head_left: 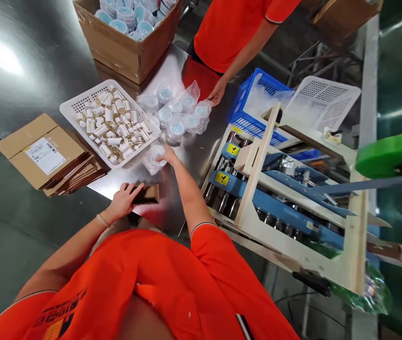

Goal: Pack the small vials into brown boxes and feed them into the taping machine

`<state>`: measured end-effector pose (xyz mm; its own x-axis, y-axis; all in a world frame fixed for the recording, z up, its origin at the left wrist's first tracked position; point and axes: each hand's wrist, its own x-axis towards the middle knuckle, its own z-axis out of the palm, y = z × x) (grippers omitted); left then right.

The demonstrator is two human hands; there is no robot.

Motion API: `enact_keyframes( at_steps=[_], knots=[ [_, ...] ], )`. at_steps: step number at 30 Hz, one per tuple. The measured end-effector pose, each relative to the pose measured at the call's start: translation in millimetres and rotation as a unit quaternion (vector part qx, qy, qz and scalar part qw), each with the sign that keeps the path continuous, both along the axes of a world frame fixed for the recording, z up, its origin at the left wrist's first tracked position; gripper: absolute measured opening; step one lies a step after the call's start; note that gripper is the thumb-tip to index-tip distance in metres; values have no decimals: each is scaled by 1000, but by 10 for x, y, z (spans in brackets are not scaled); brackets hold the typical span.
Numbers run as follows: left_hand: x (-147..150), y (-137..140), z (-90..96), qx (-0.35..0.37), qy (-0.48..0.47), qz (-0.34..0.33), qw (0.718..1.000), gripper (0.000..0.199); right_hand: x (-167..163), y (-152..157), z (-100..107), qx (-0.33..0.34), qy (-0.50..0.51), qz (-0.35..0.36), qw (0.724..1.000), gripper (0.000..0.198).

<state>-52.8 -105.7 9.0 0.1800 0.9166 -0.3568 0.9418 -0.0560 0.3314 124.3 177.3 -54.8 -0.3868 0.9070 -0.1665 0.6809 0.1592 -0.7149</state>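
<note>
My left hand [123, 200] is closed around the side of a small open cardboard box [150, 194], its top facing me at the table's near edge. Reaching forward, my right hand [168, 155] has its fingers on a round white tub in clear plastic wrap [154, 157]. Beyond it lie several more wrapped tubs [175, 130] with pale blue lids. Just left of my right hand, a white perforated tray [66, 109] holds many small white-labelled bottles [110, 120].
Flattened cardboard boxes [45, 156] are stacked at the left. A large carton [115, 49] of tubs stands at the back. A co-worker's hand [218, 92] touches the wrapped tubs. At right are a blue crate [248, 97] and a roller taping machine [250, 189].
</note>
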Motion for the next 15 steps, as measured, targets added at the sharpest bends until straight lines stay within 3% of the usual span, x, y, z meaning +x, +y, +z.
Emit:
enact_keyframes(
  at_steps=[2, 3, 6, 8, 10, 12, 15],
  knots=[
    [17, 102, -16, 9, -18, -14, 1000, 88, 211, -286, 158, -9, -14, -52, 999, 50],
    [34, 173, -35, 16, -30, -16, 999, 90, 326, -450, 239, 23, -14, -83, 996, 52],
    [115, 432, -138, 39, -78, -18, 996, 97, 656, -1031, 453, 214, -7, -124, 969, 46],
    [172, 596, -234, 54, -118, -23, 991, 100, 811, -1454, 557, 294, -26, -71, 953, 33],
    [218, 712, -346, 78, -150, -14, 986, 102, 867, -1821, 633, 291, -75, 30, 953, 29],
    [248, 771, -464, 111, -177, 1, 978, 106, 808, -2044, 682, 236, -144, 115, 954, 34],
    [273, 789, -620, 160, -231, 0, 960, 116, 549, -2027, 693, 123, -226, 157, 954, 52]
  ],
)
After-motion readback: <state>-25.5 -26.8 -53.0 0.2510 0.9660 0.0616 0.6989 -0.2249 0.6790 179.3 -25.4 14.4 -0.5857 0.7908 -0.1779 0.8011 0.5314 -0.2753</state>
